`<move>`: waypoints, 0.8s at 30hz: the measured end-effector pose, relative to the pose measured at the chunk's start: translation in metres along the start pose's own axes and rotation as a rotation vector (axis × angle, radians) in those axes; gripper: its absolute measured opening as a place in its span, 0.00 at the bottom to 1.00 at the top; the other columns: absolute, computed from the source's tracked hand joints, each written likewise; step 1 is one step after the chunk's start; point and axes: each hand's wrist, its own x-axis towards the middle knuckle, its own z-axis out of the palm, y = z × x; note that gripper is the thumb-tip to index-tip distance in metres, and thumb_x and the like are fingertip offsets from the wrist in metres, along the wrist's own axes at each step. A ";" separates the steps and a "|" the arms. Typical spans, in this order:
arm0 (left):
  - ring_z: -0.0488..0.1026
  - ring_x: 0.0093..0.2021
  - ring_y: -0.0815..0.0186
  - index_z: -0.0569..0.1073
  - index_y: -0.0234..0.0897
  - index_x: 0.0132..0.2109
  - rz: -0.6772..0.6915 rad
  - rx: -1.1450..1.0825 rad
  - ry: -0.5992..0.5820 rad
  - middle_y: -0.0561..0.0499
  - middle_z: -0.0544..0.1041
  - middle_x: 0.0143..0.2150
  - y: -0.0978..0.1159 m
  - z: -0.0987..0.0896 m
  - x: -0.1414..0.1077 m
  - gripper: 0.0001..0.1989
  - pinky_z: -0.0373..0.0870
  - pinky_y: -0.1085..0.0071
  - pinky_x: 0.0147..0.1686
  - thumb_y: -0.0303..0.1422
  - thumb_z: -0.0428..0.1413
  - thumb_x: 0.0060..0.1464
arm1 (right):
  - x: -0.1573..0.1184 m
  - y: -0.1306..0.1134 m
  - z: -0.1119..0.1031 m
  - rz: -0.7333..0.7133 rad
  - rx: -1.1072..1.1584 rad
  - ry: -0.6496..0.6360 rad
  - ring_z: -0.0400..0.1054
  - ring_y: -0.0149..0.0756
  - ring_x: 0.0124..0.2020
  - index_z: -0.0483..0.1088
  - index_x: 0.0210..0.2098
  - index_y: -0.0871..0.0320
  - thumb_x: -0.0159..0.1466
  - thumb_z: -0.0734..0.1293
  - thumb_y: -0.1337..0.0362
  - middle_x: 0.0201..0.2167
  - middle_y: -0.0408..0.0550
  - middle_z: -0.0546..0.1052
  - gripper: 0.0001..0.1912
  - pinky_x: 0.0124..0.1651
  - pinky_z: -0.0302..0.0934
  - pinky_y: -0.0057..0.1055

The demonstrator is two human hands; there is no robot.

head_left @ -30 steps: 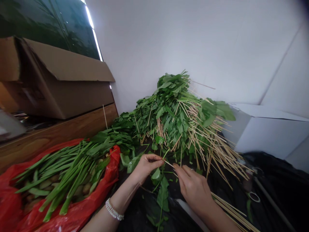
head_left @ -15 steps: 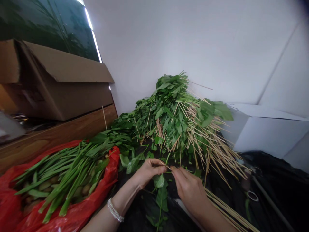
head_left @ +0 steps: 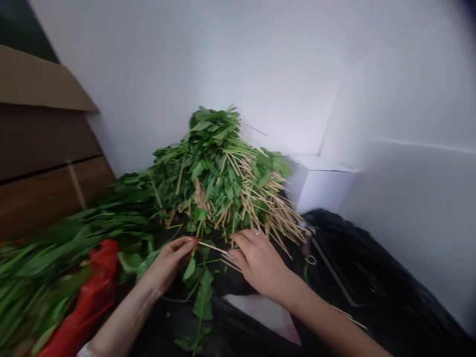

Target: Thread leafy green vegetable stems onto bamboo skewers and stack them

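My left hand [head_left: 174,260] is closed in a pinch on one end of a thin wooden stick [head_left: 212,247], close to a green stem. Toward the stick's other end, my right hand [head_left: 258,260], with a ring on a finger, has its thumb and fingers closed around it. More thin sticks [head_left: 232,265] show under the right hand. Below the left fingertips hangs a leafy green sprig [head_left: 204,297]. Behind both hands rises a heap of leafy greens [head_left: 211,163], with many pale sticks [head_left: 280,210] poking out on its right.
Black plastic sheeting [head_left: 372,253] spreads over the work area and up the right side. A red plastic bag [head_left: 98,290] and long green stalks [head_left: 40,267] lie at left. A white box [head_left: 320,186] stands behind. A cardboard box [head_left: 40,134] sits on a wooden ledge [head_left: 55,193].
The view has turned right, shifting the scene left. My hands have moved apart, exposing more of the stick between them. The right hand has moved over the loose sticks.
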 end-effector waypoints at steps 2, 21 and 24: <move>0.67 0.24 0.74 0.78 0.35 0.33 -0.020 -0.027 0.025 0.54 0.75 0.28 0.001 -0.001 0.003 0.15 0.60 0.81 0.21 0.36 0.69 0.37 | -0.017 0.015 -0.027 0.039 0.073 0.038 0.68 0.38 0.45 0.69 0.47 0.57 0.68 0.60 0.65 0.41 0.48 0.75 0.11 0.50 0.62 0.36; 0.68 0.24 0.74 0.79 0.34 0.32 -0.043 -0.034 0.040 0.53 0.77 0.28 0.009 0.006 -0.004 0.15 0.62 0.82 0.21 0.36 0.70 0.34 | -0.196 0.176 -0.013 0.949 -0.521 -0.028 0.67 0.59 0.47 0.68 0.51 0.69 0.56 0.62 0.43 0.44 0.64 0.72 0.37 0.46 0.62 0.47; 0.70 0.25 0.73 0.79 0.34 0.32 -0.043 -0.017 0.043 0.52 0.78 0.30 0.008 0.005 -0.004 0.15 0.63 0.81 0.22 0.36 0.70 0.35 | -0.196 0.180 -0.012 1.000 -0.515 -0.028 0.66 0.60 0.48 0.68 0.52 0.66 0.55 0.61 0.40 0.44 0.63 0.72 0.39 0.45 0.62 0.48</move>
